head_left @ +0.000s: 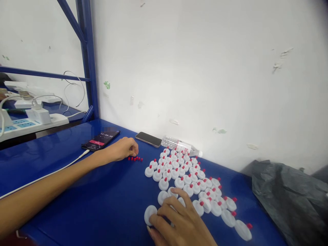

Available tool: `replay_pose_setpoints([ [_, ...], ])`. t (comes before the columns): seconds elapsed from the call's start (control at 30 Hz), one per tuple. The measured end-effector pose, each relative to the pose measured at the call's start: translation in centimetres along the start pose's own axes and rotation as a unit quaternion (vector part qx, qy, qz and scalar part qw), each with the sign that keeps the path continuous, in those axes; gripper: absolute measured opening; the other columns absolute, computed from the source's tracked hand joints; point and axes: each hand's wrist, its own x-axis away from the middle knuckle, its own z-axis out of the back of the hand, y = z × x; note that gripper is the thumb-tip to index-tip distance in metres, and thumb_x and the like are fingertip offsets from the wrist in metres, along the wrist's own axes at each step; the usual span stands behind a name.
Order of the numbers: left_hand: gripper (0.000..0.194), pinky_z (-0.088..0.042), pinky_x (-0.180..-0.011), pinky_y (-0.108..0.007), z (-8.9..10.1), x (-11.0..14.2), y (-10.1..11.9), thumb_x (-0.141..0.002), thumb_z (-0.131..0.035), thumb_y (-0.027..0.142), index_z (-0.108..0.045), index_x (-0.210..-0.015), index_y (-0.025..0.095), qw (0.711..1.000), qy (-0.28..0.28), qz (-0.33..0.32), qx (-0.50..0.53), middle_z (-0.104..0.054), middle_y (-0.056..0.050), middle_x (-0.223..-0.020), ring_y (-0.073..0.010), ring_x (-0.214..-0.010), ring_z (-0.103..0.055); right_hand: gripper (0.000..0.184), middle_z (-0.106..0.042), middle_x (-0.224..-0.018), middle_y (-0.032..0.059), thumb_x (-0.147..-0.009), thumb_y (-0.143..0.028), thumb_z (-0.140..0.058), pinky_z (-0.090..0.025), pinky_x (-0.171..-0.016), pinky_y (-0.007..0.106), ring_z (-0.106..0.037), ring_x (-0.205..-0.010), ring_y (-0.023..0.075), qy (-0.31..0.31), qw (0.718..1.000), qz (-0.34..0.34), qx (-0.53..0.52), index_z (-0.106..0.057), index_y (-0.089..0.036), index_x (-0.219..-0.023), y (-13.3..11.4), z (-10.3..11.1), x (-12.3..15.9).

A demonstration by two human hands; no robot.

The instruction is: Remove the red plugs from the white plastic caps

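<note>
My left hand (129, 147) reaches out over a small group of tiny red caps (135, 159), its fingertips pinched together just above them. Whatever sits between those fingertips is hidden. At the front, my right hand (179, 218) has thumb and index finger on the edge of a white round disc-shaped piece (150, 214) with no red tip showing. Its other fingers spread over neighbouring white discs (163, 197). To the right lies a large cluster of similar white discs (175, 173), most of them carrying a red tip.
Along the wall lie a clear plastic bottle (183, 145) and a dark phone (148, 139). Another phone (101, 139) shows a running timer, its white cable (51, 173) crossing the blue table (102, 201). A dark plastic bag (287, 194) sits at right; a power strip (33, 124) at left.
</note>
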Motion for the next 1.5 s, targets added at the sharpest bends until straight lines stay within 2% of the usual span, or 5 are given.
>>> replay_pose_setpoints([
  [0.7, 0.030, -0.053, -0.076, -0.035, -0.5, -0.2, -0.6, -0.095, -0.062, 0.041, -0.066, -0.082, 0.014, 0.999, 0.016, -0.041, 0.028, -0.066, 0.000, -0.077, -0.0162, -0.073, -0.063, 0.014, -0.070, -0.072, -0.0073, -0.088, -0.021, -0.056, -0.045, -0.101, 0.035, -0.068, -0.076, 0.0143, 0.013, 1.000, -0.005, 0.001, -0.069, -0.022, -0.094, -0.1, 0.2, -0.1],
  [0.93, 0.027, -0.049, -0.072, -0.033, -0.3, -0.4, -0.8, -0.093, -0.061, 0.037, -0.068, -0.079, 0.014, 0.997, 0.052, -0.052, 0.024, -0.067, -0.001, -0.073, -0.0164, -0.069, -0.062, 0.020, -0.072, -0.084, -0.0040, -0.085, -0.033, -0.063, -0.047, -0.100, 0.035, -0.067, -0.083, 0.0174, -0.015, 0.999, -0.014, 0.044, -0.070, -0.024, -0.102, 0.1, -0.1, 0.4],
  [1.13, 0.024, -0.041, -0.085, -0.035, -0.3, 0.6, 1.7, -0.096, -0.050, 0.028, -0.071, -0.094, 0.018, 0.985, 0.134, -0.105, 0.004, -0.072, -0.006, -0.096, -0.0227, -0.093, -0.061, 0.030, -0.073, -0.102, 0.0021, -0.087, -0.038, -0.062, -0.036, -0.108, 0.041, -0.064, -0.097, 0.0215, -0.037, 0.995, -0.042, 0.077, -0.069, -0.022, -0.111, 0.3, -0.1, 0.6],
  [1.33, 0.024, -0.040, -0.084, -0.036, -1.7, 2.1, 4.6, -0.095, -0.057, 0.041, -0.071, -0.097, 0.022, 0.974, 0.094, -0.204, -0.016, -0.067, -0.006, -0.089, -0.0242, -0.090, -0.055, 0.017, -0.071, -0.099, 0.0002, -0.091, -0.024, -0.055, -0.031, -0.111, 0.039, -0.064, -0.099, 0.0188, -0.011, 0.994, -0.105, 0.032, -0.069, -0.026, -0.101, 0.4, 1.1, -0.2],
  [1.5, 0.016, -0.041, -0.078, -0.034, -2.6, 2.4, 5.0, -0.096, -0.055, 0.031, -0.067, -0.089, 0.022, 0.967, 0.083, -0.241, -0.004, -0.065, -0.005, -0.085, -0.0220, -0.085, -0.054, 0.021, -0.070, -0.097, 0.0009, -0.094, -0.021, -0.050, -0.031, -0.110, 0.042, -0.065, -0.097, 0.0188, 0.003, 0.987, -0.156, 0.026, -0.069, -0.025, -0.101, 0.6, 2.1, -0.5],
])
